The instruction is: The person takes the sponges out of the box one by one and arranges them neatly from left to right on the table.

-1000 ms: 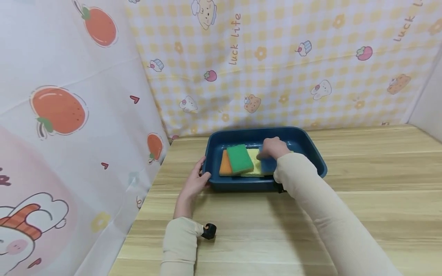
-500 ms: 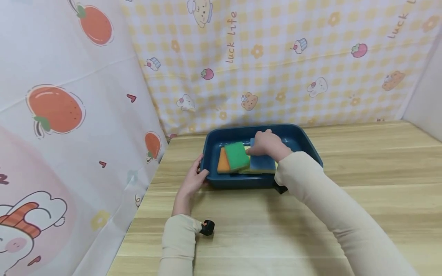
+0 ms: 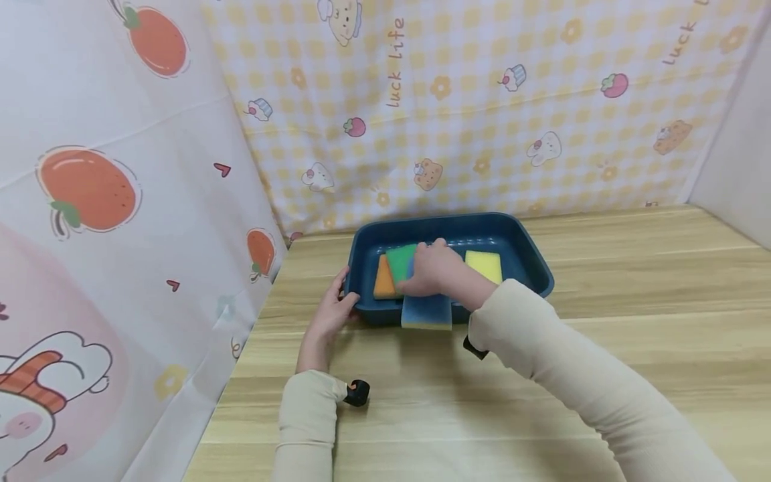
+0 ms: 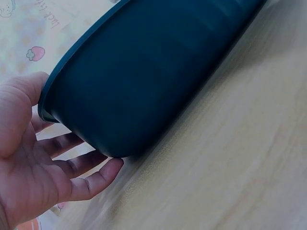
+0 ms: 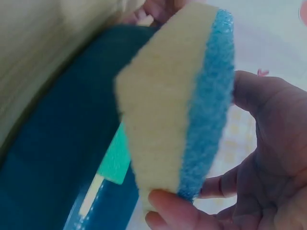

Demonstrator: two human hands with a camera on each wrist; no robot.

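Note:
A dark blue rectangular tray (image 3: 529, 264) stands on the table. At its left end my left hand (image 3: 330, 313) grips it, thumb at the rim and fingers spread under the outer wall (image 4: 129, 81). My right hand (image 3: 435, 271) holds a blue-topped sponge (image 3: 426, 312) with a pale underside, its near end out over the tray's front rim. In the right wrist view, thumb and fingers pinch this sponge (image 5: 160, 96) by opposite ends. Inside the tray, a green sponge (image 3: 397, 258) overlaps an orange sponge (image 3: 383, 284), and a yellow sponge (image 3: 484, 264) lies to the right.
The wood-grain table (image 3: 602, 321) runs around the tray. Behind it hangs a yellow checked cloth (image 3: 458, 120) with cartoon prints, and a white printed cloth (image 3: 199, 268) closes off the left side. Black wrist cameras (image 3: 358, 393) sit at both sleeves.
My right hand has taken the blue sponge up off the yellow one and brought it left and toward me, over the front rim. The left hand keeps its place on the tray.

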